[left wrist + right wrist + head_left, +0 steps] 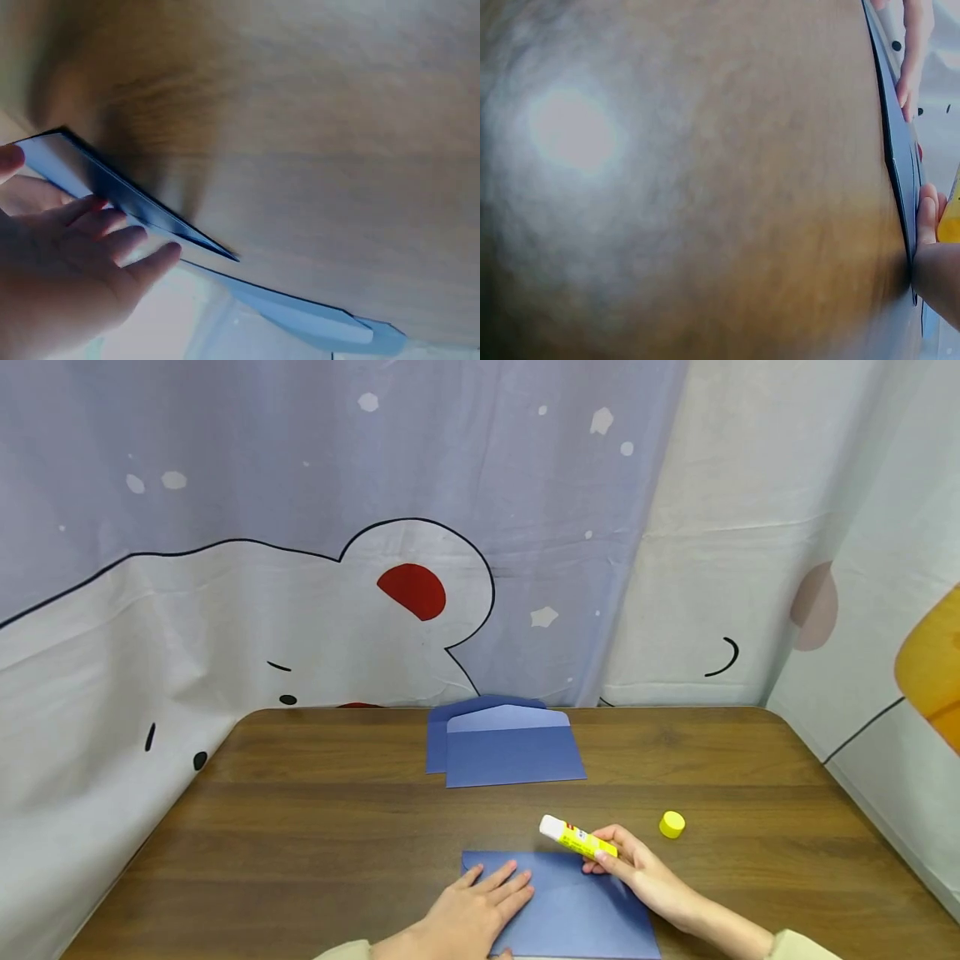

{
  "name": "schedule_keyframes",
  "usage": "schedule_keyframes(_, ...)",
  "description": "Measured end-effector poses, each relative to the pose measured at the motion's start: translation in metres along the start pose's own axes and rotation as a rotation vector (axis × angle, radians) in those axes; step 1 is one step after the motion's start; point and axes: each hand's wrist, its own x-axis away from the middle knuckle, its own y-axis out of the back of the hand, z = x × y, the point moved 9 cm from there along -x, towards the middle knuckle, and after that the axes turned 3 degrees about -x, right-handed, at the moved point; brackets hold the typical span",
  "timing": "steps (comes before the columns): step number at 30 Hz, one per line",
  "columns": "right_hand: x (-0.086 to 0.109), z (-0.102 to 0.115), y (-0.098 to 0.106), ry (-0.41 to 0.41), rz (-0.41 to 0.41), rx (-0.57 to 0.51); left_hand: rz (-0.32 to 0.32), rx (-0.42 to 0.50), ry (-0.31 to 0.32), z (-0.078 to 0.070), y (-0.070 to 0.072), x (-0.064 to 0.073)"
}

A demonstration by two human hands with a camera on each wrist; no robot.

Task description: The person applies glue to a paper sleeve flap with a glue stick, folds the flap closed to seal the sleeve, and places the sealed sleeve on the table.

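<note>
A blue envelope (573, 910) lies on the table near its front, running off the bottom of the head view. My left hand (468, 914) rests on its left part, fingers spread and fairly straight. Over the envelope's far right part, my right hand (637, 872) grips a yellow glue stick (581, 841) by its lower end. The uncapped white end points left and slightly up, apart from the paper. A yellow cap (672, 824) sits on the table to the right of that hand. In the left wrist view, the left hand (82, 262) is seen along the envelope's edge (150, 202).
Two more blue envelopes overlap at the table's far edge; the front envelope (513, 758) shows a raised lighter flap, and the rear envelope (437, 743) is partly covered. Behind the brown wooden table (322, 835) hangs a printed curtain (300, 468).
</note>
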Motion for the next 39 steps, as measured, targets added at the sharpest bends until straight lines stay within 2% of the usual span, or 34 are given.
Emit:
schedule_keyframes(5,0.0,-0.001,0.001,-0.016,-0.01,0.014,-0.186,-0.096,0.015,-0.002,0.014,0.0)
schedule_keyframes(7,0.0,-0.002,0.001,-0.029,-0.015,0.021,-0.243,-0.111,0.021,0.0,0.019,0.002)
schedule_keyframes(13,0.0,0.0,0.0,-0.015,-0.008,0.013,-0.258,-0.133,0.006,0.003,0.019,0.007)
schedule_keyframes(18,0.0,0.0,0.001,-0.018,-0.009,0.023,-0.278,-0.187,-0.006,0.002,0.017,0.007)
schedule_keyframes(22,0.0,0.0,0.0,-0.018,-0.008,0.028,-0.215,-0.151,0.027,0.01,0.013,0.009)
schedule_keyframes(28,0.0,-0.002,0.001,-0.03,-0.008,0.015,-0.044,-0.024,0.171,0.032,-0.001,0.02)
schedule_keyframes(31,0.0,-0.002,0.001,-0.021,-0.003,0.012,0.017,0.05,0.228,0.04,-0.008,0.025)
schedule_keyframes(39,0.0,-0.002,0.0,-0.004,0.01,0.004,0.081,0.216,0.241,0.046,-0.015,0.027)
